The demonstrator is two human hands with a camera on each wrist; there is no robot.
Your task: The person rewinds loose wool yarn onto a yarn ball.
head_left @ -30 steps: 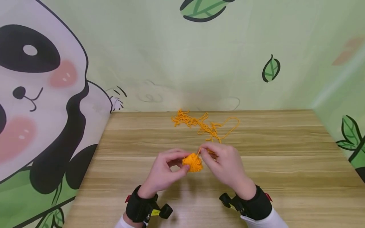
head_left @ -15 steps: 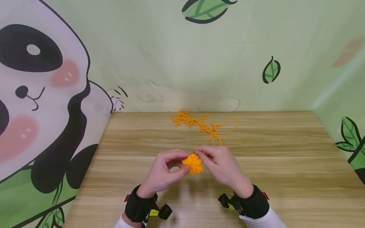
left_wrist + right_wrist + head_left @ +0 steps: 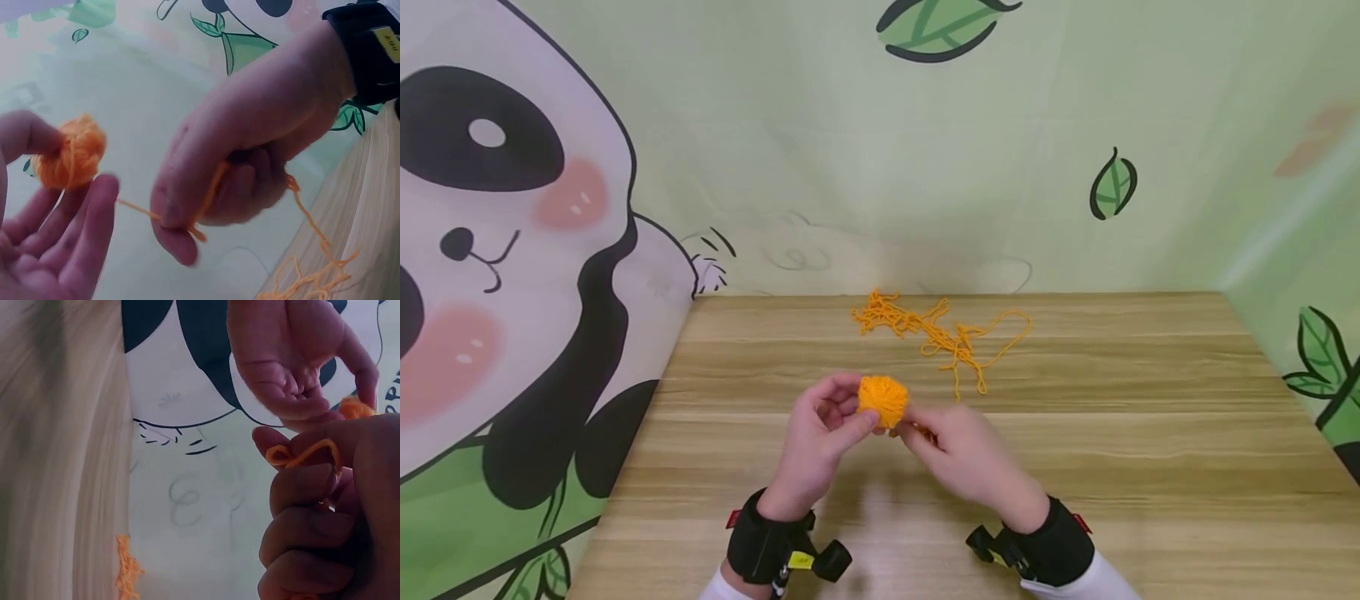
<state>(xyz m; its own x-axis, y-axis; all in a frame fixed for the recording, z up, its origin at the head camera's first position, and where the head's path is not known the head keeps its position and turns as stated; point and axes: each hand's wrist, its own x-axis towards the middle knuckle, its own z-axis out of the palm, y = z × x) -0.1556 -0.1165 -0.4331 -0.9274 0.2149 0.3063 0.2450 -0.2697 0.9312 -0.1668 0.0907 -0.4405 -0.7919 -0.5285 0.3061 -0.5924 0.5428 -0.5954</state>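
Note:
A small orange yarn ball [image 3: 882,402] is held up over the table between the thumb and fingers of my left hand [image 3: 820,437]. Just right of it, my right hand [image 3: 966,450] pinches the yarn strand [image 3: 139,209] between thumb and forefinger. In the left wrist view that strand runs from the ball to the right fingertips, passes through the curled fingers and trails down to the loose yarn. The right wrist view shows a loop of yarn [image 3: 279,454] over the right fingers, with the ball mostly hidden behind the hand.
Loose, tangled orange yarn [image 3: 940,333] lies at the back of the wooden table [image 3: 1150,450], near the wall. A pale green wall [image 3: 970,167] with a panda and leaves rises behind. Black straps [image 3: 765,537] with small cameras sit on both wrists.
Both hands have shifted left, and the left hand has raised the ball slightly. The right hand went from above the ball's right side to lower beside it. The loose yarn's near ends show more.

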